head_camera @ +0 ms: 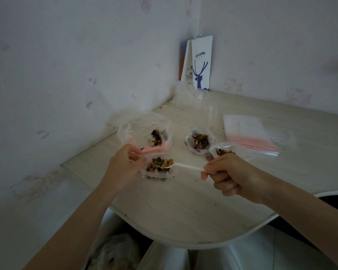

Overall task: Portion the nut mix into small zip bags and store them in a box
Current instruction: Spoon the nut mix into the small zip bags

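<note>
Pale table (183,201) wedged into a wallpapered corner; curved near edge, bare top between it and the hands. Left hand (125,164) pinches the rim of a small zip bag (158,172), holding it open. Right hand (226,174), fingers curled, grips a white spoon (189,167) by its handle. The bowl carries nut mix (161,163) at the bag's mouth. Filled bag (200,141) behind it. Large bag (144,129) near the left wall. Empty bags (250,133) stacked at right.

A pale wood-grain table (183,201) with a curved white front edge sits in a dim corner. Behind it meet two walls (57,65) papered with faint pink cartoon figures. A white paper bag (201,63) leans at its far end.
</note>
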